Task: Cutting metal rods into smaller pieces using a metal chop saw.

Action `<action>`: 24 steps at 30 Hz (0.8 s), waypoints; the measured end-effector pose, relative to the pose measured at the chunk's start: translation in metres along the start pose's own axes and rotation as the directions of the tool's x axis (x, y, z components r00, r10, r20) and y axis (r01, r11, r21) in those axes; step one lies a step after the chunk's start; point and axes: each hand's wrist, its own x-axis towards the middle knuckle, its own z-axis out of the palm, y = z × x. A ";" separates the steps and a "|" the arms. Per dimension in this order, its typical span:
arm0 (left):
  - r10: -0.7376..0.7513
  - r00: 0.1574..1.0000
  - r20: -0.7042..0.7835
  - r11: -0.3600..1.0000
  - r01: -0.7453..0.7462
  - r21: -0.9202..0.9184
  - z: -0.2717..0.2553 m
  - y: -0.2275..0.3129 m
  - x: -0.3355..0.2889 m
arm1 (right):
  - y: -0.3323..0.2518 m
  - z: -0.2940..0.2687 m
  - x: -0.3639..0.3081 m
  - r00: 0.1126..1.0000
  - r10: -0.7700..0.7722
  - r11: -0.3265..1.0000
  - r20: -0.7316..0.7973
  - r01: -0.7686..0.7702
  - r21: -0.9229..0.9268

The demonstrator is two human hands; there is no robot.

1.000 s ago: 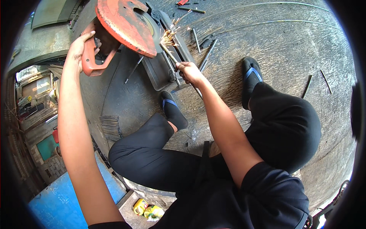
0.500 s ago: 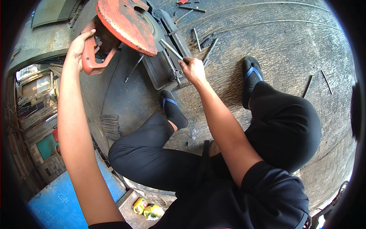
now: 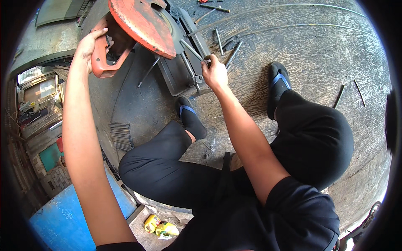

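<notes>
My left hand (image 3: 87, 47) is closed around the orange D-shaped handle of a chop saw (image 3: 144, 29), whose worn orange guard covers much of the abrasive disc. Beside the disc, my right hand (image 3: 215, 74) pinches a short grey metal rod (image 3: 191, 50) near its lower end. The rod's other end points up and left toward the disc, over the saw's dark base (image 3: 178, 75). Whether rod and disc touch, I cannot tell. A clamp screw (image 3: 189, 69) runs along the base, just left of my right hand.
Loose rods (image 3: 219, 42) lie right of the saw, and two darker pieces (image 3: 339, 96) farther right. A bundle of thin rods (image 3: 120, 136) rests by my left knee. Long thin bars (image 3: 293, 27) curve across the far floor. My sandalled feet (image 3: 278, 85) flank the near side.
My right hand has shifted slightly up and right in view, its fingers still on the rod. The left hand stays on the saw handle; the whole view has moved a little.
</notes>
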 end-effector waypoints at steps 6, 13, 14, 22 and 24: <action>-0.037 0.999 0.020 0.999 0.037 0.018 -0.003 0.001 0.004 | -0.003 -0.003 -0.001 1.000 -0.025 0.999 0.011 0.025 -0.042; -0.023 1.000 0.008 1.000 0.023 0.015 -0.003 -0.001 0.005 | -0.003 -0.006 0.002 0.999 0.022 0.999 0.044 -0.024 0.038; -0.018 1.000 0.018 1.000 0.018 0.013 -0.003 -0.001 0.005 | -0.003 -0.006 0.003 0.999 0.024 0.998 0.042 -0.026 0.051; -0.008 1.000 0.025 1.000 0.008 0.013 -0.004 -0.001 0.006 | 0.001 -0.008 0.007 0.995 0.011 0.989 0.096 -0.025 0.147; -0.005 1.000 0.009 1.000 0.005 0.022 -0.004 -0.001 0.006 | 0.002 -0.007 0.008 0.995 0.004 0.988 0.096 -0.019 0.156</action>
